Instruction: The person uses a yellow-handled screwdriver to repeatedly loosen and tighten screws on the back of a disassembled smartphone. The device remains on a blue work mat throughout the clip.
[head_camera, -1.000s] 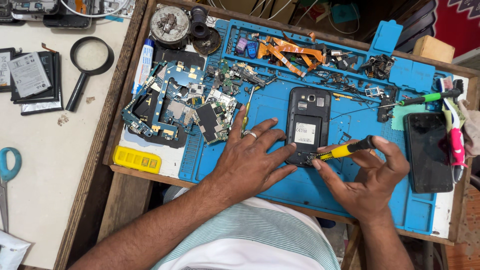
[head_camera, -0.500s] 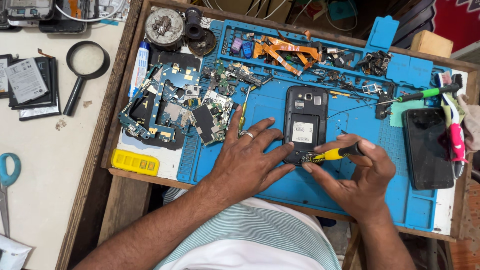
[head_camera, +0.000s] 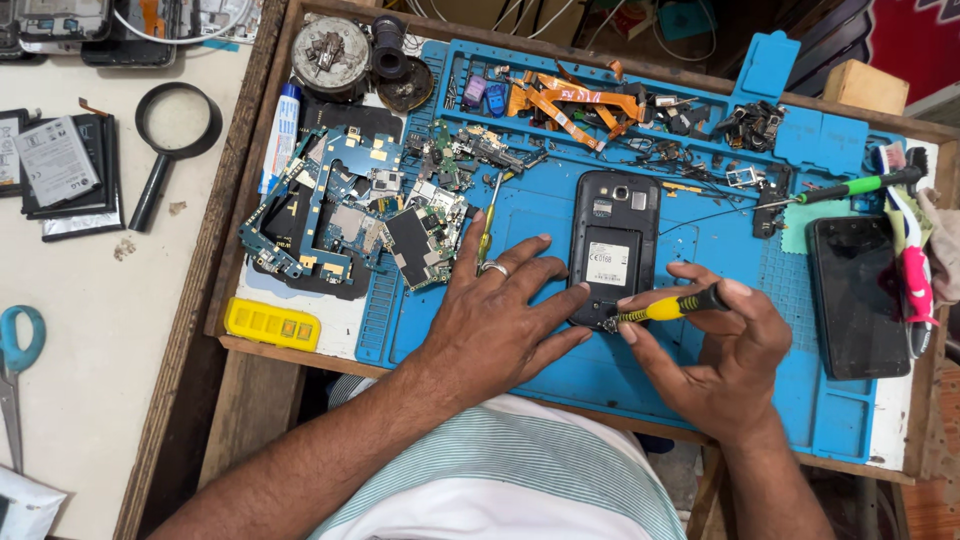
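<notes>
A black phone (head_camera: 612, 245) with its back cover off lies face down on the blue repair mat (head_camera: 560, 370). My left hand (head_camera: 495, 320) rests flat on the mat, fingers spread, with fingertips touching the phone's lower left edge; a ring is on one finger. My right hand (head_camera: 725, 350) grips a small screwdriver (head_camera: 668, 308) with a yellow and black handle, its tip at the phone's bottom edge.
A pile of circuit boards (head_camera: 350, 210) lies left of the phone. Orange flex cables (head_camera: 570, 100) and small parts fill the mat's top slots. Another dark phone (head_camera: 855, 295) lies at right, a green-handled tool (head_camera: 860, 185) above it. A magnifying glass (head_camera: 170, 135), scissors (head_camera: 15, 370) and a yellow box (head_camera: 272, 323) are at left.
My right hand has brought the screwdriver lower and leftward, from the phone's right side to its bottom edge. My left hand has stayed on the mat beside the phone.
</notes>
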